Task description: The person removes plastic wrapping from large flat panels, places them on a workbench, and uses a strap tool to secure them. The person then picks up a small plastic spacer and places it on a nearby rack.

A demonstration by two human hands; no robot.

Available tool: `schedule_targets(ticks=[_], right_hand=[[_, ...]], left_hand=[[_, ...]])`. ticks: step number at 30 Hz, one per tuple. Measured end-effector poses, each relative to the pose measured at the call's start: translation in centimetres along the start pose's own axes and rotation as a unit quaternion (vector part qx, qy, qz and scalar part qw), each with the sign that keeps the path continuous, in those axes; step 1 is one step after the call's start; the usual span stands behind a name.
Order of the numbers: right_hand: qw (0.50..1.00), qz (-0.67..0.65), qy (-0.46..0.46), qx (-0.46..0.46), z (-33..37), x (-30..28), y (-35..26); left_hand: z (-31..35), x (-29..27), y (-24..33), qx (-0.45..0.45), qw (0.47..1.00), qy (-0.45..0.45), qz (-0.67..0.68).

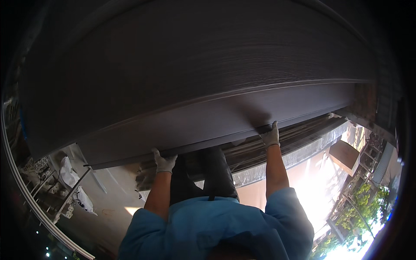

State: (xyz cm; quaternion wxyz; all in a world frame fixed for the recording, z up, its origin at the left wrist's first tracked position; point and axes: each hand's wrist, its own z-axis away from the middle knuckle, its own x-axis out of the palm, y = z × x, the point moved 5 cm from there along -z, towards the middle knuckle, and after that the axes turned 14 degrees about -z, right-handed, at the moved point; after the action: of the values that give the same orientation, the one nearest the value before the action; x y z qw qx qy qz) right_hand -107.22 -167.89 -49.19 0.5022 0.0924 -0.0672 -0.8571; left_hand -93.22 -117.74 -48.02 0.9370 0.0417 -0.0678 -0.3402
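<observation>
A long, dark grey flat panel (199,123) stretches across the view in front of me, its near edge slanting up to the right. My left hand (165,162), in a light glove, is closed on that edge, thumb on top and fingers mostly hidden underneath. Farther right, my right hand (271,137), gloved too, grips the same edge with its thumb up. A dark shadow falls on the panel beside the right hand. Beyond it rises a larger dark surface (208,56) with fine streaks; whether the two are joined I cannot tell.
Below the panel, a stack of long dark boards (247,158) with clear plastic wrap (286,158) lies close to my legs. White bags (69,173) and metal bars are at the left. A brown box (344,157) stands at the right, near scaffold-like framing and green foliage (366,208).
</observation>
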Motion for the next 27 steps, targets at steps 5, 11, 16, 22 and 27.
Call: schedule_targets(ticks=[5,11,16,22,27], right_hand=[[0.499,0.841,-0.137,-0.155,1.1,1.8,2.7],[0.500,0.848,-0.111,-0.140,1.6,2.2,3.2],[0.473,0.869,-0.130,-0.066,0.8,2.4,3.4],[0.461,0.860,-0.110,-0.190,-0.2,1.2,2.5],[0.454,0.874,-0.092,-0.150,-0.3,1.1,2.9]], left_hand=[[0.7,1.3,0.1,-0.006,0.999,-0.020,-0.032],[1.8,2.0,-0.1,-0.026,0.999,0.036,-0.027],[1.7,2.0,-0.4,-0.060,0.997,0.042,-0.025],[2.2,2.3,1.2,0.012,0.999,-0.037,-0.038],[3.7,2.2,3.0,0.015,0.985,0.025,-0.168]])
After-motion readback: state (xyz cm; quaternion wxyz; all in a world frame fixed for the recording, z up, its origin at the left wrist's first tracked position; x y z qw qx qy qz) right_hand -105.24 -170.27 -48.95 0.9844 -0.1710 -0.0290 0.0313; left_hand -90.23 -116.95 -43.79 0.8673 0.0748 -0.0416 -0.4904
